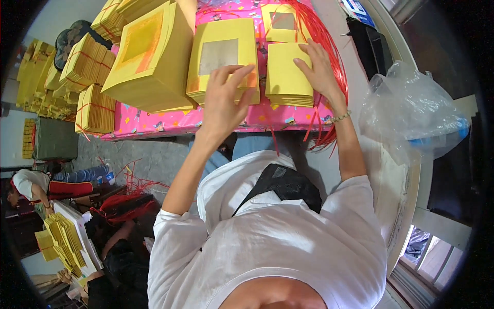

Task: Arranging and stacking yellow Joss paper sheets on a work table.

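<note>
My left hand [226,100] hovers over the near right part of a yellow paper stack [224,32] with a silver square on its top sheet. Its fingers are curved and apart, with nothing visible in them. My right hand [320,67], a beaded bracelet at its wrist, lies open along the right edge of a smaller yellow paper stack [283,64], fingers spread and touching it. Long red plastic strings [329,28] run beside and behind that hand and hang over the table's front edge.
A pink patterned cloth [154,121] covers the table. To the left stand a tall yellow paper stack [170,67] and tied bundles [92,59]. A clear plastic bag [406,108] and a black pouch [368,46] are at right. Other people sit at lower left, near a white table [77,232].
</note>
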The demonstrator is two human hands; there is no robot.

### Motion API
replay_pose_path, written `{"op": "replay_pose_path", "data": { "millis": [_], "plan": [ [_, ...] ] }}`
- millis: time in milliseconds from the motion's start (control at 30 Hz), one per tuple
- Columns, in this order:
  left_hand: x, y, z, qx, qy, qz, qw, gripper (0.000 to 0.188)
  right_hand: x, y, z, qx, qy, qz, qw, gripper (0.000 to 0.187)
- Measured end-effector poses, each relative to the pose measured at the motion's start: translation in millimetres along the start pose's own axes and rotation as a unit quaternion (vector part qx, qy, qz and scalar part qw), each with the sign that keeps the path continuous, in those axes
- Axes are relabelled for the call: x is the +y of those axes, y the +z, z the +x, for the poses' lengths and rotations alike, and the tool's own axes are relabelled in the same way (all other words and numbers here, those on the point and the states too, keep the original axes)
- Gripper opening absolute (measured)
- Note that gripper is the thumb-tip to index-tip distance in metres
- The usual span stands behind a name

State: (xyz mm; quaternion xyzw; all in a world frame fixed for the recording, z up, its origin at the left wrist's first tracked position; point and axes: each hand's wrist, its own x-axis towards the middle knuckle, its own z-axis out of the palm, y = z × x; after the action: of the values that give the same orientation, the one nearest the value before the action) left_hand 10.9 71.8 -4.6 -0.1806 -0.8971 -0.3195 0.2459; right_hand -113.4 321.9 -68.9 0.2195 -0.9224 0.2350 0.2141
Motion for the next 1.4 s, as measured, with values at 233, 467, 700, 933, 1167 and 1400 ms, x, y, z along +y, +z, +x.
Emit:
{"op": "replay_pose_path", "data": {
  "millis": [233, 467, 700, 933, 1167, 1400],
  "plan": [
    [-38.8, -29.3, -12.4, -0.030, -0.044, 0.051, 0.997, 0.043, -79.2, -40.5, 12.2, -0.050, -0.101, 0.162, 0.980, 0.035],
    [-53.5, -27.0, -10.9, -0.038, -0.040, 0.016, 0.998, 0.030, -106.1, -24.6, 5.4, -0.113, -0.174, 0.150, 0.967, 0.031],
    [-56.5, -24.0, -12.9, -0.015, -0.053, -0.010, 0.998, 0.025, -107.0, -20.6, 6.8, -0.098, -0.171, 0.180, 0.964, 0.018],
    [-58.1, -22.6, -13.7, -0.010, -0.056, -0.022, 0.998, 0.023, -113.8, -20.1, 13.1, -0.112, -0.148, 0.189, 0.964, 0.013],
    [-58.0, -23.0, -13.0, -0.006, -0.083, -0.046, 0.995, 0.018, -117.2, -17.9, 17.4, -0.087, -0.105, 0.247, 0.959, 0.019],
    [-59.7, -23.0, -11.0, -0.015, -0.095, -0.053, 0.994, 0.017, -119.6, -21.6, 18.9, -0.134, -0.025, 0.284, 0.949, 0.017]
  ]
}}
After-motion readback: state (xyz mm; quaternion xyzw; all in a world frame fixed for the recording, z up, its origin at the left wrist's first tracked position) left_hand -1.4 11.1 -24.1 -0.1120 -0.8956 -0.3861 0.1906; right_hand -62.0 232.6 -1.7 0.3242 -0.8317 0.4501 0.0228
